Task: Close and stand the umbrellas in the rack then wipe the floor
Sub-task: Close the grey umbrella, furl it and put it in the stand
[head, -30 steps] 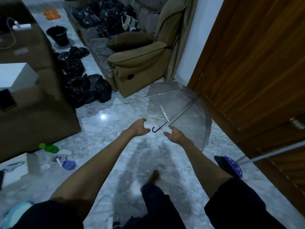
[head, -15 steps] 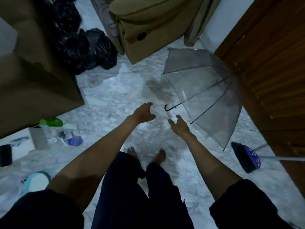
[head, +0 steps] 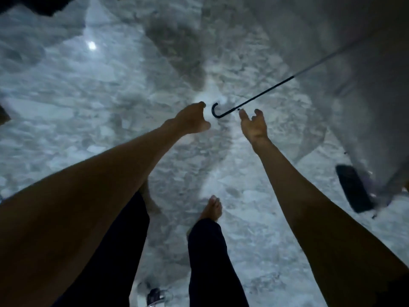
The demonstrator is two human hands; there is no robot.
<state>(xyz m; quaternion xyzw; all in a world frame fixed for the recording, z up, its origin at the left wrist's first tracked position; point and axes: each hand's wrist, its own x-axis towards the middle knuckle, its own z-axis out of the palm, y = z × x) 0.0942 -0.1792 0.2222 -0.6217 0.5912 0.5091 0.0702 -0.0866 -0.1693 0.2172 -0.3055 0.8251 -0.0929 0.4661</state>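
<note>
An open transparent umbrella lies on its side on the marble floor at the upper right. Its thin dark shaft runs down-left to a black hooked handle. My left hand is just left of the hook, fingers loosely curved, holding nothing. My right hand is just right of the hook and below the shaft, palm up with fingers spread; one fingertip is close to the shaft. Neither hand grips the umbrella. No rack is in view.
A broom head with dark bristles lies on the floor at the right, under the canopy's edge. My bare feet stand on the marble below the hands. A small dark object sits at the bottom edge.
The view has tilted down and closed in on the floor. Both hands have come nearer to the umbrella's hooked handle, one on each side of it.
</note>
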